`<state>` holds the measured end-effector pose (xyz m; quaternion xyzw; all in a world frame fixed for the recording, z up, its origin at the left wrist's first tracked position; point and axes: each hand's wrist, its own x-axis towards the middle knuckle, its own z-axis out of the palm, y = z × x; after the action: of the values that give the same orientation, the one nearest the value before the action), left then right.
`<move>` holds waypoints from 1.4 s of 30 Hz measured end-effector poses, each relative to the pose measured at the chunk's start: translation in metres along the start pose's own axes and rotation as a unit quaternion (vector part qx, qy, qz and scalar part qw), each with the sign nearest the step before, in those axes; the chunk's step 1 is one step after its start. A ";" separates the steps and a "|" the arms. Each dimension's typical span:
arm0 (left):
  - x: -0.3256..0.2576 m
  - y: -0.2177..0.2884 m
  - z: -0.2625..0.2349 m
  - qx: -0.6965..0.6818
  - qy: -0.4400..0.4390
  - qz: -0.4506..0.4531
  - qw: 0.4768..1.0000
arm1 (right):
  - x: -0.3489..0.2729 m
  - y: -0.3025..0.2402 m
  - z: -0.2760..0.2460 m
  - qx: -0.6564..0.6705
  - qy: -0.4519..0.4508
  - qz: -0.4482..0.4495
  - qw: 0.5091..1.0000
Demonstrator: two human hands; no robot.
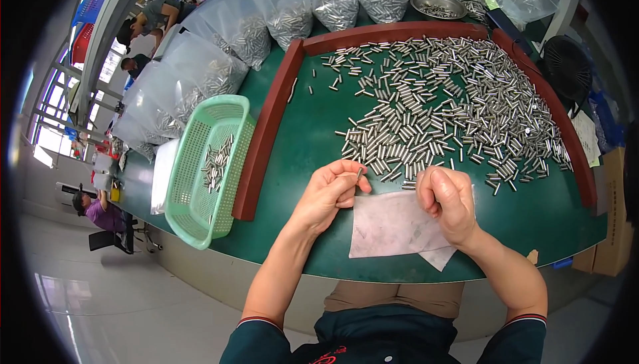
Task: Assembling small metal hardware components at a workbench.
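Note:
Between the thumb and fingers of my left hand (325, 194) is a small metal pin (360, 173), pinched above the near edge of the pile. My right hand (449, 201) is closed with its fingers curled in; what it holds, if anything, is hidden. A stained pale cloth (386, 231) lies on the green tabletop (299, 131) under and between my hands. Just beyond them spreads a wide heap of loose shiny metal pins (406, 121), some lined up side by side and many lying crosswise.
Dark red wooden rails (266, 137) border the heap on three sides. Left of them stands a light green plastic basket (178, 197) with some pins inside. Clear bags of pins (291, 21) line the back, beside a metal bowl (439, 4). A black fan (566, 64) stands at right.

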<state>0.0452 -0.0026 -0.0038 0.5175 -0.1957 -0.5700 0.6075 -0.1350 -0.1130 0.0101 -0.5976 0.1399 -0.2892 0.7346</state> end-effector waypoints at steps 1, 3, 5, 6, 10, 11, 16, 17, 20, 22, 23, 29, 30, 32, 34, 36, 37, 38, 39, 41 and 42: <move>0.000 0.001 0.002 0.000 -0.001 -0.001 1.000 | 0.000 0.000 0.000 0.000 -0.001 0.000 1.000; -0.002 0.001 0.002 0.002 -0.002 -0.001 1.000 | 0.000 0.001 0.000 -0.004 -0.002 -0.003 1.000; -0.003 -0.003 0.000 0.043 -0.017 0.015 0.999 | 0.000 0.001 0.000 -0.005 -0.002 -0.003 1.000; -0.003 -0.002 0.001 0.043 -0.017 0.016 0.999 | -0.001 0.001 0.000 -0.007 -0.001 -0.002 1.000; -0.003 -0.002 0.003 0.034 -0.029 0.017 0.999 | -0.001 0.000 0.000 -0.007 -0.002 0.000 1.000; -0.003 -0.002 0.002 0.029 -0.034 0.017 0.999 | -0.001 0.000 0.001 -0.007 -0.001 -0.001 1.000; -0.002 -0.002 0.002 0.028 -0.038 0.009 0.999 | -0.001 0.001 0.000 -0.006 -0.001 -0.001 1.000; -0.003 -0.001 0.003 0.036 -0.038 0.007 0.999 | -0.001 0.001 0.001 -0.006 -0.001 -0.001 1.000; -0.003 0.004 0.001 -0.049 -0.018 -0.003 0.999 | -0.001 0.001 0.001 -0.005 -0.002 -0.001 1.000; -0.005 0.006 -0.001 -0.036 0.014 0.037 0.999 | -0.001 0.001 0.000 -0.004 -0.003 -0.002 1.000; -0.004 0.004 -0.004 -0.012 0.029 0.067 0.997 | -0.001 0.001 0.000 -0.005 -0.003 -0.002 1.000; -0.003 -0.005 0.004 0.497 0.204 0.206 0.818 | -0.001 0.001 0.000 -0.007 -0.006 -0.004 1.000; -0.003 -0.004 0.009 0.531 0.228 0.228 0.784 | -0.001 0.001 0.000 -0.007 -0.005 -0.005 1.000; -0.002 -0.003 0.006 0.536 0.217 0.265 0.771 | -0.001 0.002 0.000 -0.007 -0.006 -0.005 1.000; -0.002 -0.004 0.003 0.560 0.209 0.298 0.744 | -0.001 0.002 0.000 -0.008 -0.006 -0.004 1.000; -0.002 -0.001 0.009 0.585 0.224 0.253 0.737 | -0.001 0.001 0.000 -0.011 -0.001 -0.002 1.000; -0.002 0.000 0.011 0.608 0.239 0.209 0.727 | 0.000 0.001 -0.002 -0.011 0.001 -0.001 1.000; -0.001 -0.003 0.009 0.611 0.237 0.213 0.725 | 0.000 0.002 -0.002 -0.010 -0.004 -0.003 1.000; 0.000 -0.004 0.007 0.612 0.239 0.212 0.724 | 0.000 0.002 -0.001 -0.008 -0.008 -0.006 1.000; 0.002 -0.006 0.004 0.595 0.215 0.226 0.740 | -0.001 0.000 0.000 -0.010 -0.008 -0.007 1.000; 0.003 -0.007 0.003 0.581 0.219 0.232 0.749 | -0.001 0.000 0.000 -0.015 -0.006 -0.009 1.000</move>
<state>0.0403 -0.0053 -0.0100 0.8198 -0.4644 -0.0591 0.3297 -0.1354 -0.1122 0.0103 -0.6115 0.1346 -0.2896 0.7239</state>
